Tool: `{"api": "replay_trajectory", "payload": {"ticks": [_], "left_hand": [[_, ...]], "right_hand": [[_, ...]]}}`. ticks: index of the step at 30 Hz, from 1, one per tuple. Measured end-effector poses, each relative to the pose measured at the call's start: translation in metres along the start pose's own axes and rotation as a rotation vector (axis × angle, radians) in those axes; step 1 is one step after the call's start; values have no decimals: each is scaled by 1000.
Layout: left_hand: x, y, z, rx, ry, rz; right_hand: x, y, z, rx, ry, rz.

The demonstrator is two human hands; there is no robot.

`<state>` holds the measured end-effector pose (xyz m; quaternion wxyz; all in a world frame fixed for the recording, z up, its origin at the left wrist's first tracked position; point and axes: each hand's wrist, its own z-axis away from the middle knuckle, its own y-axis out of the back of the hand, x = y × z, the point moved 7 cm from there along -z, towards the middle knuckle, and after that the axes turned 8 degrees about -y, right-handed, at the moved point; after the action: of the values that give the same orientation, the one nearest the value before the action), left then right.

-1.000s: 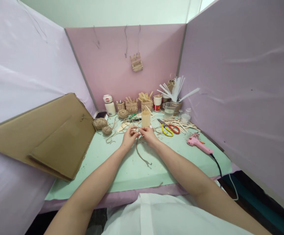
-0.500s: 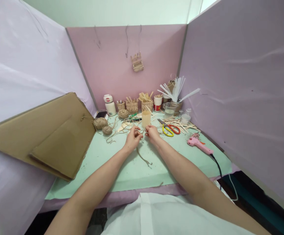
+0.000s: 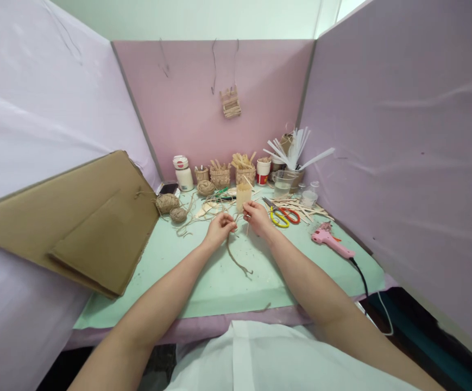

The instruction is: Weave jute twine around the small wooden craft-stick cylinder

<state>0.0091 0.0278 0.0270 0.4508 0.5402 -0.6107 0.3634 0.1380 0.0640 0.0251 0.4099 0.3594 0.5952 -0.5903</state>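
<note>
Nearest us, below the edge of a table (image 3: 219, 307) covered in pale green, is the front of a white garment (image 3: 244, 358). Two bare forearms reach forward from it. On the cover between them lies a short length of brown twine (image 3: 236, 259), its near end frayed and its far end running up beneath the left hand (image 3: 220, 228).

The left hand's thumb and fingertips are closed in a pinch, apparently on a fine twine strand (image 3: 237, 219). The right hand (image 3: 257, 218) is pinched nearly closed too, with a thin thread hanging below it; we cannot tell whether both hold the same strand.

A second ago the fingertips met; now a clear gap separates them, the right hand having moved forward and to the right. We take this to mean the strand is being drawn out or separated.

To the right lie a pink glue gun (image 3: 332, 242) and, further in, scissors with yellow handles (image 3: 278, 218) and orange-red ones (image 3: 290, 215). Just beyond the right hand stands a small pale stick holder (image 3: 243, 195), upright. Balls of twine (image 3: 168, 203) sit to the left, near a large sheet of cardboard (image 3: 97, 228).

Along the back we find stick-filled baskets (image 3: 220, 177), a white bottle (image 3: 184, 178) and white strips (image 3: 295, 149).
</note>
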Motion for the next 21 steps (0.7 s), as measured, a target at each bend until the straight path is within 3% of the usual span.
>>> {"api": "replay_trajectory", "payload": {"ticks": [7, 14, 18, 21], "left_hand": [[-10, 7, -1, -6, 99, 8], [-11, 11, -3, -86, 180, 213], [-7, 9, -2, -148, 222, 334], [-2, 11, -2, -122, 236, 407]], "right_hand": [[-11, -21, 10, -187, 57, 68], [-30, -14, 18, -69, 226, 334], [-25, -21, 22, -144, 181, 450], [-15, -25, 24, -203, 80, 483]]}}
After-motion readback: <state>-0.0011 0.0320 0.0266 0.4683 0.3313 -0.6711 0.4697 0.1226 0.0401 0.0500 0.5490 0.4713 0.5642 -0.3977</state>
